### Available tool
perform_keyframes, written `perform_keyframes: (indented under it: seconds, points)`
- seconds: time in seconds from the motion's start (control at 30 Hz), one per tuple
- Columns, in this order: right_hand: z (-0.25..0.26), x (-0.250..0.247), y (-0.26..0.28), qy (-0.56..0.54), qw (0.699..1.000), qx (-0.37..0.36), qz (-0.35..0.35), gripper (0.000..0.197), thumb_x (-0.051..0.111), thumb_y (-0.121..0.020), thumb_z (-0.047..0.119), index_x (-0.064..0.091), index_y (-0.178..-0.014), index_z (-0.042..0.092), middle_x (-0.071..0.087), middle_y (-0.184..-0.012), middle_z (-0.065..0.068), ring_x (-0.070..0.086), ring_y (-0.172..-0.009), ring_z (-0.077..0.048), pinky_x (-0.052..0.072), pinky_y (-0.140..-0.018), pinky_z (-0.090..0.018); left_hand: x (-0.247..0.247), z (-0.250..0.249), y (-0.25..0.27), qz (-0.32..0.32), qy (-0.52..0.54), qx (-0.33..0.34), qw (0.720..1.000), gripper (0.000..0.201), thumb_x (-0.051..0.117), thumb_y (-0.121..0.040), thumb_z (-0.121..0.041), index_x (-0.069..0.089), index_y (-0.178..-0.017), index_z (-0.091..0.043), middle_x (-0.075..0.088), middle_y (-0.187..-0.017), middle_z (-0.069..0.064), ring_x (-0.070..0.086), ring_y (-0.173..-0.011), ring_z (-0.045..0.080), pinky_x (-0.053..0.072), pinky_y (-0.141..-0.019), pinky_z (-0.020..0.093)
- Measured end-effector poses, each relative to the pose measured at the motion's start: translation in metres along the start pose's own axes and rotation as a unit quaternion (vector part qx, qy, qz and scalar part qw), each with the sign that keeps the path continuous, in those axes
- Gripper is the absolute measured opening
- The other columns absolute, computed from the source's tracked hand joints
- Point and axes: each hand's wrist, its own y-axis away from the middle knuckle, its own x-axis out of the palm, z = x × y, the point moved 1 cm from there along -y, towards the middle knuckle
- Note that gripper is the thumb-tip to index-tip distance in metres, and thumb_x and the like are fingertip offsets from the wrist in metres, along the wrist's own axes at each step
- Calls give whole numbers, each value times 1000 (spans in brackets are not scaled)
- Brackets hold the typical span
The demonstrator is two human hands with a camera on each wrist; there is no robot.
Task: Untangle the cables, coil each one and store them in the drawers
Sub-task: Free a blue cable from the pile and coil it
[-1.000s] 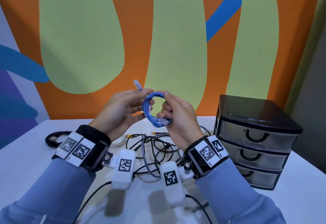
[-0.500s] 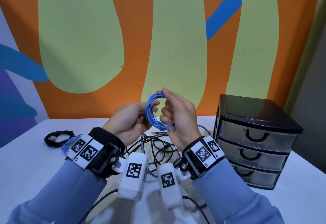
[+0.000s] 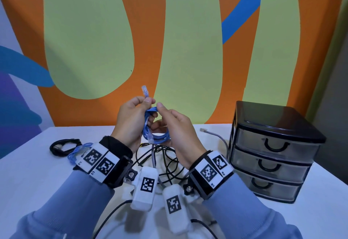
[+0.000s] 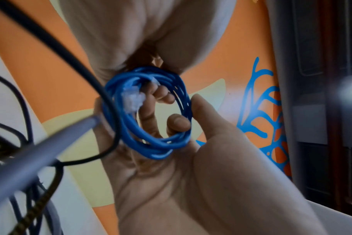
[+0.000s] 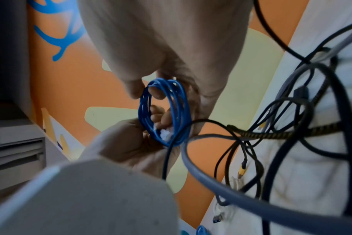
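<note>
A thin blue network cable (image 3: 157, 137) is wound into a small coil and held in the air between both hands, above the table. My left hand (image 3: 140, 106) pinches its free end, so the clear plug (image 3: 144, 90) sticks up above the fingers. My right hand (image 3: 166, 113) pinches the top of the coil, with its lower fingers under the loop. In the left wrist view the blue coil (image 4: 151, 114) has fingers through its middle. The right wrist view shows the same coil (image 5: 165, 111) between the two hands. The black three-drawer unit (image 3: 273, 150) stands at the right with all drawers closed.
A tangle of black, grey and braided cables (image 3: 165, 161) lies on the white table (image 3: 33, 182) beneath the hands. A grey cable with a clear plug (image 3: 203, 130) runs toward the drawers. A coiled black cable (image 3: 64, 147) and a second blue cable (image 3: 74, 155) lie at the left.
The coil has come down from its raised position. The free plug end, tucked by the coil half a second ago, now sticks up from my left fingers again.
</note>
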Motion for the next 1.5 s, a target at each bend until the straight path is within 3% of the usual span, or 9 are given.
perform_keyframes:
  seconds: [0.1, 0.27, 0.47, 0.73, 0.87, 0.97, 1.03, 1.2, 1.5]
  points:
    - [3, 1, 3, 16, 1000, -7, 7, 51, 64, -101, 47, 73, -104, -3, 68, -74, -13, 68, -70, -21, 54, -65, -27, 0, 0, 1, 5, -21, 6, 1000, 14, 59, -108, -16, 67, -100, -8, 62, -63, 0, 48, -51, 15, 42, -46, 27]
    - [10, 1, 4, -11, 1000, -16, -12, 30, 66, -99, 30, 77, -81, 8, 71, -74, -25, 65, -63, -27, 54, -70, -31, -6, -1, -1, -52, 16, -5, 998, 15, 57, -109, -11, 68, -102, -4, 62, -77, 8, 56, -59, 19, 51, -50, 26]
    - [10, 3, 4, -38, 999, -24, -23, 33, 66, -100, 27, 77, -82, 1, 73, -75, -25, 64, -59, -26, 53, -57, -24, -11, -5, -4, -98, 74, 2, 992, 13, 55, -109, -9, 66, -109, -3, 62, -72, 6, 58, -54, 12, 55, -55, 30]
    - [14, -5, 2, -105, 992, -7, -66, 49, 70, -98, 40, 61, -55, 19, 73, -73, -20, 64, -66, -29, 55, -69, -33, -9, -10, -2, -58, 151, -20, 987, 11, 60, -108, -18, 65, -100, -11, 71, -76, 4, 64, -57, 12, 57, -61, 27]
    - [21, -14, 1, -277, 960, 44, -12, 35, 69, -98, 39, 53, -75, 19, 67, -74, -6, 67, -71, -19, 58, -88, -35, -5, -7, -1, -42, 168, -49, 984, 15, 60, -107, -23, 61, -96, -13, 75, -78, 2, 71, -65, 13, 50, -67, 27]
    - [26, -15, 2, -320, 946, 32, 35, 17, 71, -95, 29, 68, -100, 13, 73, -96, -8, 71, -89, -20, 52, -106, -41, -5, -2, -2, -52, 184, -68, 979, 16, 61, -108, -22, 62, -95, -11, 76, -76, 2, 69, -67, 14, 51, -64, 24]
    - [27, -14, 4, -304, 950, 12, 63, 31, 74, -89, 20, 69, -117, 7, 72, -112, -11, 71, -101, -21, 54, -107, -41, -7, 0, -4, -66, 174, -60, 981, 13, 61, -108, -21, 62, -100, -11, 76, -74, 0, 61, -63, 11, 52, -61, 22]
    - [25, -17, 2, -265, 959, -20, 95, 45, 65, -96, 1, 57, -140, 1, 73, -119, -16, 70, -111, -25, 55, -104, -36, -8, -2, -5, -60, 204, -52, 976, 9, 61, -107, -16, 59, -100, -11, 75, -74, 3, 60, -61, 12, 55, -60, 23]
    - [23, -35, -18, -422, 904, -9, -73, 19, 55, -108, 16, 63, -108, -1, 56, -65, -5, 65, -58, -16, 60, -60, -29, 2, -8, 2, 109, 221, -79, 966, 25, 50, -105, 7, 63, -126, 4, 77, -108, 21, 70, -83, 14, 62, -86, 24]
